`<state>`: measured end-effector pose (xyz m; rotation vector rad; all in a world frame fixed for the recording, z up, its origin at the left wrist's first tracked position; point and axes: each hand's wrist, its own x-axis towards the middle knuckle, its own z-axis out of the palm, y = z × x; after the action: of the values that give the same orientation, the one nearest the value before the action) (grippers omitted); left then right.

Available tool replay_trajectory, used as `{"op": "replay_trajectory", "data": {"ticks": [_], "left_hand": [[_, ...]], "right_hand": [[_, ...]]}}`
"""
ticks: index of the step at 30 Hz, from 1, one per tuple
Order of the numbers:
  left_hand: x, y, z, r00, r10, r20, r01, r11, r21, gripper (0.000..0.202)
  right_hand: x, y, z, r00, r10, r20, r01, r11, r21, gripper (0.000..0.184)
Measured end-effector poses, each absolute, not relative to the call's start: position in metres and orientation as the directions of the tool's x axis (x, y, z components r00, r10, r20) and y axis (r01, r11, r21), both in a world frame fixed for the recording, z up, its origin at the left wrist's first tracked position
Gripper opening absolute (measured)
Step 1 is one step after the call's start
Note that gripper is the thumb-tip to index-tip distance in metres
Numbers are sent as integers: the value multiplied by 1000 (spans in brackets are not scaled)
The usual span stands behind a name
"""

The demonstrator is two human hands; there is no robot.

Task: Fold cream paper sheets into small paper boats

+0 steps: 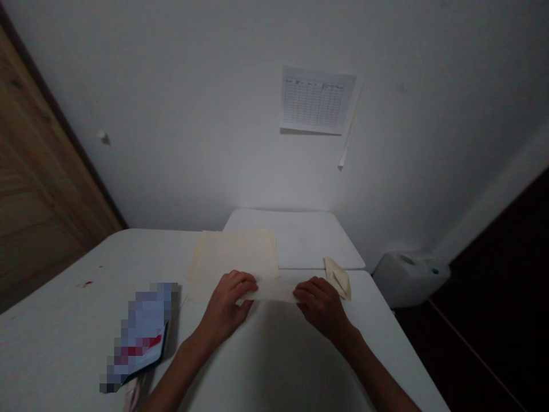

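Observation:
A narrow folded strip of cream paper [274,290] lies on the white table [266,355] in front of me. My left hand [227,306] pinches its left end with curled fingers. At the strip's right end, my right hand [321,306] presses down, fingers bent. A stack of cream paper sheets [234,257] sits just behind the strip. A small folded cream paper piece [338,277] rests to the right of my right hand.
A phone or tablet [141,337], blurred out, lies at the left of the table. A second white surface [300,237] stands behind against the wall. A printed sheet [317,100] hangs on the wall. A white box [412,274] sits low right; wooden door [30,189] left.

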<state>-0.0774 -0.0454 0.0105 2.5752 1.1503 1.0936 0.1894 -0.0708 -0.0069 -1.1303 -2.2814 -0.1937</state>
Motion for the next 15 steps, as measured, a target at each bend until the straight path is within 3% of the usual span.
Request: {"op": "replay_trajectory", "data": {"ticks": [4,6,10,15], "left_hand": [[-65,-65,-23,594,684,424,696,-701,156,41],[-55,-75,-44,646,680,347,693,-713,105,47],[-42,-83,-71,696,665,271,656,-742,139,56],[-43,-85,-71,704,663,254,629,-748,209,50]], "right_hand": [[188,-84,-37,-552,651,520,764,645,4,21],[188,-89,-53,-573,649,501,757,653,20,20],[192,-95,-69,-589,672,449,751,660,-4,12],[200,-104,-65,-568,721,395,754,649,-102,19]]}}
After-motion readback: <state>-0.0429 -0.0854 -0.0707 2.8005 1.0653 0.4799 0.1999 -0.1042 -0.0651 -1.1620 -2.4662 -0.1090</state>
